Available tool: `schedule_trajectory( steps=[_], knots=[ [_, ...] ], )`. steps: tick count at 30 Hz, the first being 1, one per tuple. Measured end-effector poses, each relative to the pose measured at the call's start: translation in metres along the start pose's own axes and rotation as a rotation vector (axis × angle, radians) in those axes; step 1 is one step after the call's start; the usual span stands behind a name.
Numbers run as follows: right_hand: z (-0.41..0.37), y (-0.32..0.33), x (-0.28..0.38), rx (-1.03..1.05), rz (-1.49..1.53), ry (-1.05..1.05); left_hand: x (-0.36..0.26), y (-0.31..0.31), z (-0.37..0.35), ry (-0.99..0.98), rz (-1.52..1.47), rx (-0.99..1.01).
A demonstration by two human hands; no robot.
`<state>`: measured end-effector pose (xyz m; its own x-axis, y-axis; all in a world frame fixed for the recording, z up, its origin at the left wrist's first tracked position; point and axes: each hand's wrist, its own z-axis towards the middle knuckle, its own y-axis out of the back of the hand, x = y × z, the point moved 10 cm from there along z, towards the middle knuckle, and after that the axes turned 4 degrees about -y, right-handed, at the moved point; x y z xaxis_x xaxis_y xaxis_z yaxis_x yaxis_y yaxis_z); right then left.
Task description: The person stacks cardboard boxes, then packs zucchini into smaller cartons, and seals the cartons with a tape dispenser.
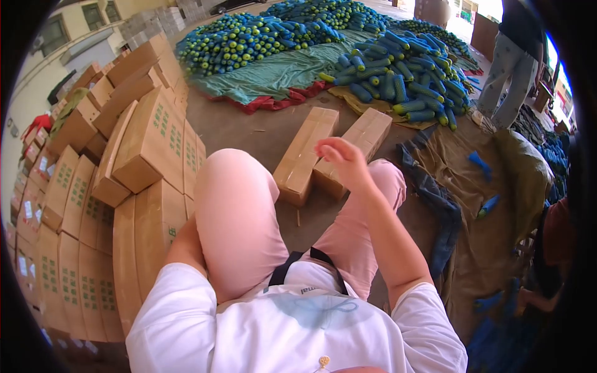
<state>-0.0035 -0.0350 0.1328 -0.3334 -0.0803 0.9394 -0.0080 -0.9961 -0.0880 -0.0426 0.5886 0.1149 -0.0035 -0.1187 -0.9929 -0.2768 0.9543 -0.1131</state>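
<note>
My right hand [341, 163] is raised above my right knee, in front of two long taped cardboard boxes on the floor. Its fingers are apart and partly curled, with nothing in them. Behind it lie the left box [306, 152] and the right box [367, 133], side by side and closed. My left forearm [188, 245] goes down beside my left thigh, and the left hand itself is hidden behind the leg.
Stacked cartons [149, 140] rise on the left. Piles of blue-netted green produce [398, 78] lie ahead on cloths [267, 78]. A person [513, 68] stands at the upper right; another person's arm [538, 298] shows at the lower right. Brown fabric [479, 230] covers the right floor.
</note>
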Motion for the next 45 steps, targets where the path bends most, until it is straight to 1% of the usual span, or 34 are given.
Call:
schedule_trajectory(
  steps=[2,4,6,7,9,10,11,12,14,15,16,18,20,21,22,24,25,27,30,31,32,33,34,35,36,37,38,39,40,41,42,43,44,45],
  knots=[
    [0.003,-0.027,-0.018,0.035,-0.121,-0.108,-0.004,0.000,0.001,-0.009,0.016,0.022],
    [0.008,-0.041,-0.042,0.029,-0.312,-0.189,-0.005,-0.002,0.004,-0.006,0.039,0.046],
    [0.008,-0.061,-0.053,0.061,-0.474,-0.220,0.001,-0.003,0.006,-0.002,0.050,0.068],
    [0.009,-0.071,-0.064,0.064,-0.477,-0.220,0.005,-0.003,0.005,-0.003,0.050,0.077],
    [0.012,-0.095,-0.094,0.084,-0.406,-0.292,0.008,-0.007,0.008,-0.018,0.048,0.096],
    [0.011,-0.105,-0.101,0.051,-0.412,-0.286,0.008,-0.009,0.011,-0.028,0.047,0.106],
    [0.015,-0.116,-0.120,0.090,-0.368,-0.274,0.008,-0.013,0.014,-0.040,0.045,0.117],
    [0.016,-0.127,-0.125,0.128,-0.325,-0.261,0.010,-0.017,0.019,-0.051,0.043,0.128],
    [0.000,-0.132,-0.151,0.139,-0.208,-0.529,0.012,-0.026,0.030,-0.074,0.038,0.154],
    [0.005,-0.132,-0.183,0.153,-0.303,-0.560,0.011,-0.033,0.038,-0.089,0.037,0.169],
    [-0.003,-0.130,-0.175,0.166,-0.336,-0.619,0.012,-0.041,0.046,-0.102,0.037,0.185],
    [-0.010,-0.138,-0.178,0.205,-0.104,-0.661,0.015,-0.057,0.062,-0.130,0.030,0.216],
    [-0.015,-0.132,-0.163,0.161,0.042,-0.674,0.021,-0.079,0.079,-0.155,0.023,0.252],
    [-0.015,-0.128,-0.137,0.121,0.149,-0.619,0.025,-0.092,0.087,-0.165,0.021,0.273],
    [-0.014,-0.125,-0.141,0.112,0.145,-0.608,0.029,-0.107,0.096,-0.176,0.020,0.296],
    [-0.017,-0.125,-0.146,0.050,0.477,-0.549,0.040,-0.136,0.107,-0.188,0.018,0.338],
    [-0.023,-0.122,-0.147,0.049,0.472,-0.545,0.047,-0.148,0.110,-0.193,0.017,0.352],
    [-0.037,-0.117,-0.135,0.047,0.365,-0.624,0.058,-0.170,0.118,-0.213,0.011,0.374],
    [-0.041,-0.115,-0.132,0.011,0.328,-0.624,0.081,-0.212,0.127,-0.232,0.010,0.420],
    [-0.034,-0.112,-0.129,-0.024,0.300,-0.569,0.088,-0.228,0.130,-0.237,0.011,0.439],
    [-0.031,-0.111,-0.122,-0.031,0.298,-0.565,0.097,-0.245,0.134,-0.242,0.013,0.458],
    [-0.024,-0.110,-0.111,0.000,0.219,-0.544,0.106,-0.261,0.136,-0.246,0.013,0.475],
    [-0.016,-0.111,-0.101,0.031,0.140,-0.524,0.131,-0.266,0.151,-0.249,0.015,0.490],
    [-0.004,-0.115,-0.096,0.047,0.221,-0.458,0.154,-0.284,0.169,-0.250,0.016,0.505],
    [0.001,-0.116,-0.090,0.041,0.216,-0.462,0.113,-0.283,0.132,-0.244,0.010,0.509],
    [0.009,-0.116,-0.069,0.020,0.147,-0.365,0.051,-0.288,0.099,-0.316,0.158,0.411],
    [0.015,-0.117,-0.048,0.002,0.077,-0.261,-0.002,-0.303,0.039,-0.395,0.304,0.308],
    [0.018,-0.120,-0.039,-0.022,0.120,-0.240,-0.008,-0.303,0.038,-0.407,0.297,0.309],
    [0.018,-0.120,-0.025,-0.019,0.117,-0.228,-0.021,-0.294,0.034,-0.529,0.318,0.237],
    [0.015,-0.121,-0.009,0.002,0.179,-0.225,-0.032,-0.285,0.027,-0.646,0.340,0.161],
    [0.011,-0.123,0.004,0.024,0.242,-0.227,-0.039,-0.285,0.011,-0.648,0.336,0.157],
    [0.008,-0.123,0.012,0.028,0.238,-0.224,-0.056,-0.286,-0.017,-0.697,0.218,0.155],
    [0.004,-0.125,0.029,0.049,0.181,-0.109,-0.066,-0.282,-0.036,-0.741,0.102,0.152],
    [-0.004,-0.128,0.038,0.070,0.126,-0.001,-0.061,-0.274,-0.043,-0.735,0.105,0.146]
  ],
)
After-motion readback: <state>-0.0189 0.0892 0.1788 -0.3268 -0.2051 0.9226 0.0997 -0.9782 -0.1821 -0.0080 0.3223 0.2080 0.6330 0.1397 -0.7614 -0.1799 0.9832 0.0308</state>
